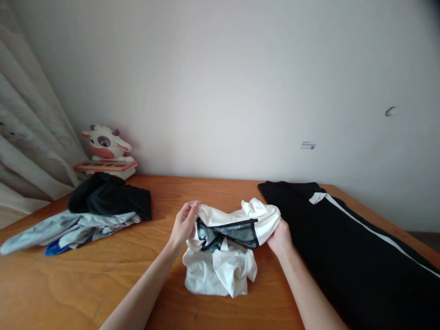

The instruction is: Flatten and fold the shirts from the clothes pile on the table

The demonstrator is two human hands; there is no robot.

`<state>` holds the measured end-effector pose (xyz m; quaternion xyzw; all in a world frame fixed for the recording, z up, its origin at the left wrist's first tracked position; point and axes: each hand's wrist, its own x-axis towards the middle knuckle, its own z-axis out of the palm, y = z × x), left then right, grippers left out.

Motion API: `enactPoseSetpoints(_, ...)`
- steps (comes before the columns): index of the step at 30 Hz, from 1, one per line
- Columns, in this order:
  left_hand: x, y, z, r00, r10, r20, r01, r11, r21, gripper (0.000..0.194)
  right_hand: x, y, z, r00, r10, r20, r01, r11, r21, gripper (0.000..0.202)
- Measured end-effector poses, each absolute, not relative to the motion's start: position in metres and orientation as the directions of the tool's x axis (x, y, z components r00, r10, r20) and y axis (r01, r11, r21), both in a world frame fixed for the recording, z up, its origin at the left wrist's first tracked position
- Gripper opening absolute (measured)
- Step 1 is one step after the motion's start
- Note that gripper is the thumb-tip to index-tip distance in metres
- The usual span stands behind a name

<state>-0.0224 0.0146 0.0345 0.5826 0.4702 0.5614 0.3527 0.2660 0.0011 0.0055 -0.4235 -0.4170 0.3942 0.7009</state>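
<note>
A crumpled white garment (pixel 220 270) with a grey panel edged in black is held up at the middle of the wooden table, its lower part bunched on or just above the wood. My left hand (pixel 186 223) grips its upper left edge, fingers closed on the cloth. At the garment's right end, my right hand (pixel 280 236) is closed on the fabric, with most of its fingers hidden under the cloth. The grey panel sags between the two hands.
Black clothing (pixel 330 238) with a white stripe lies spread along the right side of the wooden table (pixel 120 275). On the left is a pile with a black garment (pixel 117 199), a grey garment (pixel 82 229) and a blue piece (pixel 57 248). Behind it stands a cow toy (pixel 106 146), near a curtain (pixel 27 114).
</note>
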Motion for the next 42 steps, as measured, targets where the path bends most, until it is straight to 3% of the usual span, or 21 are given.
enactPoseSetpoints(3,-0.024,0.014,0.026,0.126,0.947,0.297,0.394,-0.322,0.861,0.048,0.273,0.001,0.006,0.363,0.911,0.198,-0.243,0.297,-0.923,0.053)
enactPoseSetpoints(6,-0.025,0.011,0.019,0.148,0.958,0.246,0.551,-0.286,0.784,0.046,0.275,0.002,0.004,0.386,0.913,0.135,-0.197,0.224,-0.955,0.057)
enactPoseSetpoints(10,-0.028,0.007,0.027,0.223,0.967,0.12,0.6,-0.234,0.765,0.045,0.265,-0.002,0.004,0.445,0.88,0.167,0.112,0.131,-0.985,0.048)
enactPoseSetpoints(14,-0.038,0.005,0.043,0.466,0.884,-0.03,0.52,-0.247,0.818,0.028,0.258,-0.008,0.006,0.345,0.852,0.393,0.529,0.169,-0.832,0.038)
enactPoseSetpoints(16,-0.044,0.005,0.047,0.547,0.833,-0.084,0.443,-0.203,0.873,0.018,0.261,-0.009,0.006,0.333,0.84,0.428,0.624,0.144,-0.768,0.031)
enactPoseSetpoints(19,-0.045,0.007,0.048,0.538,0.837,-0.099,0.392,-0.144,0.909,0.018,0.266,-0.008,0.004,0.398,0.861,0.316,0.543,0.056,-0.838,0.025)
enactPoseSetpoints(22,-0.039,0.01,0.048,0.289,0.944,0.158,0.333,-0.253,0.908,0.024,0.265,-0.005,0.004,0.448,0.867,0.217,0.385,0.032,-0.922,0.026)
enactPoseSetpoints(25,-0.034,0.011,0.05,-0.058,0.873,0.485,0.368,-0.433,0.823,0.027,0.258,-0.003,0.01,0.43,0.888,0.162,-0.031,0.194,-0.981,0.031)
enactPoseSetpoints(27,-0.033,0.01,0.05,-0.173,0.806,0.567,0.394,-0.471,0.789,0.03,0.255,-0.002,0.014,0.369,0.92,0.135,-0.329,0.265,-0.907,0.032)
enactPoseSetpoints(29,-0.036,0.01,0.047,-0.214,0.805,0.554,0.401,-0.445,0.801,0.032,0.258,0.0,0.013,0.326,0.936,0.132,-0.431,0.271,-0.861,0.032)
enactPoseSetpoints(32,-0.041,0.012,0.042,-0.094,0.881,0.463,0.518,-0.354,0.779,0.026,0.266,0.005,0.004,0.361,0.927,0.103,-0.393,0.252,-0.884,0.031)
enactPoseSetpoints(35,-0.043,0.013,0.041,0.086,0.918,0.388,0.614,-0.355,0.705,0.04,0.274,0.01,-0.01,0.446,0.892,0.071,-0.232,0.192,-0.954,0.033)
enactPoseSetpoints(39,-0.041,0.009,0.045,0.246,0.904,0.35,0.437,-0.425,0.793,0.043,0.281,0.009,-0.017,0.545,0.826,0.147,0.103,0.108,-0.989,0.037)
enactPoseSetpoints(42,-0.04,0.007,0.041,0.278,0.943,0.181,0.259,-0.255,0.931,0.046,0.278,0.006,-0.013,0.552,0.813,0.184,0.177,0.102,-0.979,0.041)
